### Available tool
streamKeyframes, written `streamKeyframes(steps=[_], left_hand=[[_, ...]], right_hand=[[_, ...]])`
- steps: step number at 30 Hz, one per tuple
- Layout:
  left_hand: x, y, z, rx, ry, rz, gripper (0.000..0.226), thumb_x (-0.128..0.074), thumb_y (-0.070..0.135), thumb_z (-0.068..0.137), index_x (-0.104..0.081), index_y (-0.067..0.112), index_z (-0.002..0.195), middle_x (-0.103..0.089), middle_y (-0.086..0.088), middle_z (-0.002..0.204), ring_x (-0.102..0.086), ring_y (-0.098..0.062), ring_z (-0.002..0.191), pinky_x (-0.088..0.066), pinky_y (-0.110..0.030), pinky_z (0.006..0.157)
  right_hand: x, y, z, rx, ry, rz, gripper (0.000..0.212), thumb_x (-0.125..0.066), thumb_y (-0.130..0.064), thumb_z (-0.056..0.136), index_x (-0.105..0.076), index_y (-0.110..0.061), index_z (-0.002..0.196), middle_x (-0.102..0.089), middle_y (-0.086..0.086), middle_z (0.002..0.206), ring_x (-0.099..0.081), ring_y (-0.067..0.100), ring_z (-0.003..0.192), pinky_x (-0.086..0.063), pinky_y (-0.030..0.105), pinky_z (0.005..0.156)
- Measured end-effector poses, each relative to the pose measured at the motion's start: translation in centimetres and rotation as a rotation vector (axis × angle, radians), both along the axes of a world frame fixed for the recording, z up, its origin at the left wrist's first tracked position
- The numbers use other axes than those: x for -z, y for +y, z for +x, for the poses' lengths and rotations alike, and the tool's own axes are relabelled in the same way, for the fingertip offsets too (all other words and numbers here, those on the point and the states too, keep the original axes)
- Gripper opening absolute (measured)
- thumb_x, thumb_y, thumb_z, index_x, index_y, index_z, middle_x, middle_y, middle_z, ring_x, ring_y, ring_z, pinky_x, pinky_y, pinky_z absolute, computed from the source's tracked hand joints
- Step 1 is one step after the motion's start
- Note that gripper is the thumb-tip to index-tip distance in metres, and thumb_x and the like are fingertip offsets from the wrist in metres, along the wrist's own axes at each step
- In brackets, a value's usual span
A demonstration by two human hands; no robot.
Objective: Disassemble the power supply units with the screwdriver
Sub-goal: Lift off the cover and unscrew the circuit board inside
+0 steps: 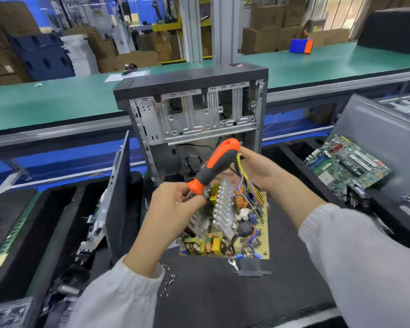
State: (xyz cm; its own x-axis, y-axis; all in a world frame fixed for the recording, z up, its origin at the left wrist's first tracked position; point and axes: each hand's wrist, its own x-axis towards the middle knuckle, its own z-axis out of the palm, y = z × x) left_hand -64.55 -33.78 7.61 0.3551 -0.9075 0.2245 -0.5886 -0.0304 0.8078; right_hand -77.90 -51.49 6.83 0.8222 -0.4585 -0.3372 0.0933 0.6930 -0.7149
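A bare power supply circuit board [234, 223] with heat sinks, coils and coloured wires is held tilted above the black work mat [223, 292]. My left hand [173, 207] grips the lower end of an orange and black screwdriver [216, 164], fingers curled where the handle meets the shaft. The handle slants up to the right, over the board's top edge. My right hand [258, 169] holds the bundle of yellow and purple wires [244, 178] at the board's upper right. The screwdriver tip is hidden behind my left hand.
An open, stripped computer case [194, 110] stands just behind the board. Several loose screws [169, 280] lie on the mat near my left sleeve. A green motherboard [346, 164] lies in the bin at right. A case side panel [118, 195] stands upright at left. A green conveyor [57, 100] runs behind.
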Motion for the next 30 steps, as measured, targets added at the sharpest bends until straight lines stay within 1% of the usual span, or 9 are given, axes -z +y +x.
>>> streamKeyframes(steps=[3,6,8,11,16,20,23,27,30], left_hand=[[0.7,0.8,-1.2,0.000,-0.003,0.042,0.047,-0.067,0.009,0.078,-0.037,0.024,0.044,-0.027,0.011,0.042,-0.023,-0.006,0.043,-0.018,-0.016,0.041],[1.9,1.2,-1.9,-0.033,-0.068,0.056,0.044,-0.065,0.010,0.077,-0.033,0.022,0.049,-0.026,0.010,0.042,-0.025,-0.007,0.042,-0.022,-0.019,0.042],[3.2,1.2,-2.4,-0.087,-0.096,0.087,0.038,-0.064,0.013,0.078,-0.039,0.020,0.051,-0.031,0.010,0.042,-0.029,-0.008,0.041,-0.024,-0.020,0.042],[5.8,1.3,-3.5,-0.154,-0.072,0.160,0.025,-0.064,0.016,0.082,-0.052,0.014,0.059,-0.044,0.006,0.047,-0.035,-0.007,0.042,-0.027,-0.022,0.044],[10.7,2.2,-7.2,-0.220,-0.061,0.283,0.019,-0.063,0.022,0.083,-0.059,0.014,0.067,-0.055,0.002,0.055,-0.053,-0.019,0.052,-0.034,-0.027,0.047],[13.9,2.6,-10.5,-0.307,-0.065,0.345,0.020,-0.061,0.029,0.088,-0.059,0.018,0.071,-0.061,0.002,0.066,-0.060,-0.019,0.064,-0.035,-0.029,0.051],[15.6,2.2,-12.3,-0.349,-0.053,0.367,0.022,-0.057,0.029,0.090,-0.054,0.018,0.072,-0.062,0.001,0.072,-0.059,-0.020,0.068,-0.036,-0.030,0.054],[16.8,1.1,-13.1,-0.378,-0.013,0.401,0.021,-0.057,0.026,0.091,-0.051,0.016,0.073,-0.063,-0.004,0.078,-0.059,-0.022,0.072,-0.037,-0.030,0.057],[17.3,0.3,-13.0,-0.403,-0.002,0.408,0.022,-0.058,0.025,0.091,-0.050,0.017,0.072,-0.061,-0.003,0.076,-0.056,-0.021,0.069,-0.035,-0.030,0.056]], right_hand=[[-2.3,-1.2,-0.2,0.168,0.021,0.067,0.032,-0.053,-0.026,0.093,-0.064,0.000,0.080,-0.067,0.013,0.075,-0.067,0.023,0.064,-0.057,0.038,0.070],[-3.2,-2.6,-1.6,0.328,0.014,0.160,0.024,-0.060,-0.022,0.086,-0.052,0.001,0.090,-0.046,0.001,0.061,-0.046,0.010,0.048,-0.046,0.024,0.045],[-2.8,-3.5,-3.1,0.381,0.066,0.121,0.017,-0.054,-0.021,0.092,-0.047,-0.007,0.086,-0.038,-0.003,0.052,-0.036,0.007,0.039,-0.037,0.014,0.040],[-0.8,-4.1,-5.5,0.493,0.186,0.026,0.025,-0.039,-0.020,0.102,-0.044,-0.009,0.080,-0.034,-0.005,0.043,-0.030,0.005,0.032,-0.031,0.013,0.036],[4.2,-2.8,-8.7,0.493,0.435,-0.109,0.034,-0.028,-0.021,0.106,-0.042,-0.011,0.076,-0.029,-0.005,0.045,-0.026,0.005,0.032,-0.028,0.014,0.035],[7.1,-2.0,-10.7,0.361,0.687,-0.535,0.024,-0.038,-0.021,0.103,-0.046,-0.010,0.083,-0.031,0.004,0.055,-0.029,0.013,0.043,-0.031,0.020,0.038],[8.5,-2.3,-11.4,0.318,0.787,-0.732,0.018,-0.047,-0.016,0.100,-0.044,-0.010,0.083,-0.039,0.009,0.059,-0.036,0.018,0.047,-0.037,0.022,0.039],[10.4,-4.0,-10.8,0.233,0.972,-0.804,0.019,-0.054,0.004,0.091,-0.048,-0.001,0.074,-0.049,0.014,0.064,-0.045,0.024,0.053,-0.039,0.030,0.049],[11.9,-4.8,-10.1,0.233,0.985,-0.757,0.022,-0.051,0.007,0.089,-0.041,-0.006,0.076,-0.047,0.015,0.069,-0.047,0.025,0.057,-0.043,0.037,0.056]])
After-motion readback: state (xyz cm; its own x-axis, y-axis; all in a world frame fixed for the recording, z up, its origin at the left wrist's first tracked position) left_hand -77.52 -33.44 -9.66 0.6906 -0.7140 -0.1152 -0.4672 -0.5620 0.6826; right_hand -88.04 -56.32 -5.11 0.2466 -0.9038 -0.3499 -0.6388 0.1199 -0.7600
